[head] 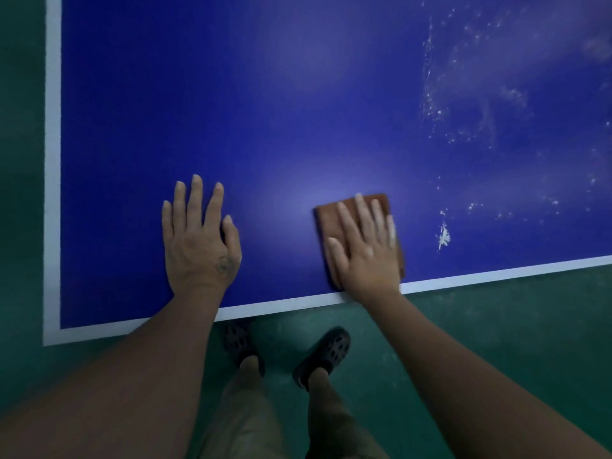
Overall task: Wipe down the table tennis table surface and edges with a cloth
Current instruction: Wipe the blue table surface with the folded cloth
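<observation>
Plenty left here: the near-left stretch of the table (165,94) is looking clean, but white specks (463,94) are covering the right side (one clump (443,236) sitting just beside the cloth). The right hand (364,250) is pressing flat, fingers straight, on the folded brown cloth (331,220) near the white edge line. The left hand (198,240) is resting flat, fingers spread, holding nothing.

We see only the left and far margins of the cloth (326,220); the right hand (364,256) covers the rest. Right of the cloth the table (298,94) leaves the frame, its specks (443,236) too small to identify. Below-left of the cloth the table hides the toe of a shoe (236,341).
</observation>
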A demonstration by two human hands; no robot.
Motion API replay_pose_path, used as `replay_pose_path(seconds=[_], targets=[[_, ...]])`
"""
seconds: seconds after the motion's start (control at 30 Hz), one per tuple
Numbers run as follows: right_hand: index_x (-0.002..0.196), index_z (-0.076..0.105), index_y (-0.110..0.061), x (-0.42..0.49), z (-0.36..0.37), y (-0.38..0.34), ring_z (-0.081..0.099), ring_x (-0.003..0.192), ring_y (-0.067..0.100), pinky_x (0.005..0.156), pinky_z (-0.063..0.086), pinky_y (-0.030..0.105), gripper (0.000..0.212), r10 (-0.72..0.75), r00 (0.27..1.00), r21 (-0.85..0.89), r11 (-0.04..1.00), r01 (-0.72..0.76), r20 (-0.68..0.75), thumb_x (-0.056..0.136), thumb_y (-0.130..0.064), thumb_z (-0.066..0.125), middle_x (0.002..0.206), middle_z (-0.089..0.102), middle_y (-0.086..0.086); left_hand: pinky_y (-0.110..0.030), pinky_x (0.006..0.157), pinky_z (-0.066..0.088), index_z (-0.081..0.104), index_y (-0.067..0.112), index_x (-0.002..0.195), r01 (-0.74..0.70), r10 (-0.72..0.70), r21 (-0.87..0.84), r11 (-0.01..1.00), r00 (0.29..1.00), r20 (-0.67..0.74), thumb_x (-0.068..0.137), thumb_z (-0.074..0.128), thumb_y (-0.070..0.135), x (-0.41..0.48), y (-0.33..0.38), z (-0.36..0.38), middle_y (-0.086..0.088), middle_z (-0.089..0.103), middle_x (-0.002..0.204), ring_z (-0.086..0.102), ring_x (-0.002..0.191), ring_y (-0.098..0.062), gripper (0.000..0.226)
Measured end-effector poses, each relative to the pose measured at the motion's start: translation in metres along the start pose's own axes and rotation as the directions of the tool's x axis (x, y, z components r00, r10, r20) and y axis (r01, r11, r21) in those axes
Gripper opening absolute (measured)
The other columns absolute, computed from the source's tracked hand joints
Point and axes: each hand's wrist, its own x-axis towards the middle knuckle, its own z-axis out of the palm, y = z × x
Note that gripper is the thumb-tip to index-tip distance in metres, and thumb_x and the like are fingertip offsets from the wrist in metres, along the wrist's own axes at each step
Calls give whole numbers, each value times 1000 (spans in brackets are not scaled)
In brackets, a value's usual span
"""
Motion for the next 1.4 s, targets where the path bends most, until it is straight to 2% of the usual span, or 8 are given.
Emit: replay_pose_path(seconds=[0.17,0.3,0.47,0.67,0.87,1.03,1.27,1.4], targets=[[170,24,-33,-27,-24,95,6,167,28,133,8,59,68,327,943,-23,945,-326,63,109,-62,25,181,10,-1,-56,137,11,35,16,169,-27,28,44,999,999,-19,117,28,33,-3,2,2,-14,25,179,12,169,-34,55],[170,27,-21,-17,-24,79,7,166,38,132,4,62,74,465,885,20,885,-465,33,107,-59,22,179,12,12,-57,137,10,34,9,169,43,-43,32,999,999,6,116,26,29,-15,31,1,-18,23,179,11,169,-38,57],[170,29,-24,-19,-6,26,9,166,37,134,4,58,67,165,986,-9,986,-165,-5,112,-57,31,179,14,12,-58,137,9,39,10,167,6,-5,-11,1000,998,70,115,34,24,-10,96,14,-14,27,179,13,168,-38,54],[168,34,-29,-41,-9,108,12,167,29,133,13,58,64,-100,994,13,995,101,-31,111,-55,42,179,19,3,-59,137,3,15,17,175,117,-122,80,990,990,66,115,23,51,-4,181,48,-10,5,184,0,170,-37,70],[171,24,-29,-57,-27,223,7,167,29,132,14,62,66,-40,999,-77,996,42,32,111,-57,29,181,10,1,-60,136,8,14,22,175,161,-163,114,980,987,10,111,25,63,-5,191,68,-8,6,184,2,170,-36,77],[170,29,-24,-49,-21,209,9,167,34,131,12,64,65,133,991,-50,990,-135,-34,112,-52,33,180,14,7,-59,136,8,22,20,174,147,-146,81,986,989,-23,112,34,58,-6,192,69,-9,12,183,6,170,-36,74],[168,34,-25,11,-5,133,11,166,34,131,13,63,65,-68,996,62,995,72,-61,111,-56,41,179,19,8,-58,137,8,25,21,173,145,-142,74,987,989,-44,114,35,54,-7,191,71,-8,15,183,6,170,-34,69],[165,42,-27,34,-7,144,17,166,30,132,15,60,61,-152,983,112,980,163,-102,111,-56,43,177,26,4,-57,137,7,29,20,172,144,-140,62,988,988,-63,114,37,52,-6,191,70,-8,17,182,7,170,-33,67]])
